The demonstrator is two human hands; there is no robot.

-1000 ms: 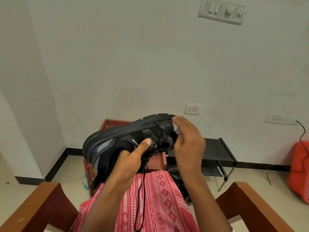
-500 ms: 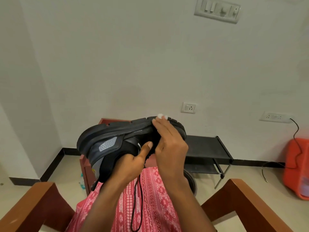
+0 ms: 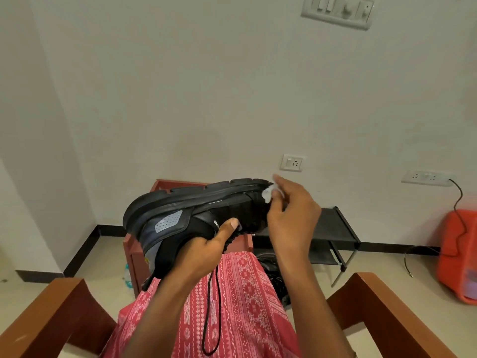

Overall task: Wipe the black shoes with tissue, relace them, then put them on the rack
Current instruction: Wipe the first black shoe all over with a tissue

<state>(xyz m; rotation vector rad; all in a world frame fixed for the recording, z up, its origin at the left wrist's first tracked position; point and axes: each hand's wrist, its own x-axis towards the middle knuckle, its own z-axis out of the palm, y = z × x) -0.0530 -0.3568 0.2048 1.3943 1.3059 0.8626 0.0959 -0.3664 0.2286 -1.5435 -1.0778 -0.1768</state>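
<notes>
My left hand (image 3: 209, 250) grips a black shoe (image 3: 180, 215) by its collar and holds it on its side above my lap, sole turned up and away, toe to the right. At the toe, my right hand (image 3: 291, 218) pinches a small white tissue (image 3: 268, 193) against the shoe. A loose black lace (image 3: 211, 311) hangs from the shoe down over my red patterned lap. The second black shoe (image 3: 273, 275) lies on the floor, mostly hidden behind my right forearm. The black rack (image 3: 335, 228) stands against the wall behind my right hand.
A reddish-brown cabinet (image 3: 134, 257) stands behind the held shoe. Wooden chair arms (image 3: 51, 313) flank my lap on both sides. An orange box (image 3: 456, 257) sits at the right, with a black cable (image 3: 458, 202) running up to a wall socket.
My right hand has slid the tissue from the middle of the shoe to the toe tip. The shoe has tilted slightly, showing more of its side.
</notes>
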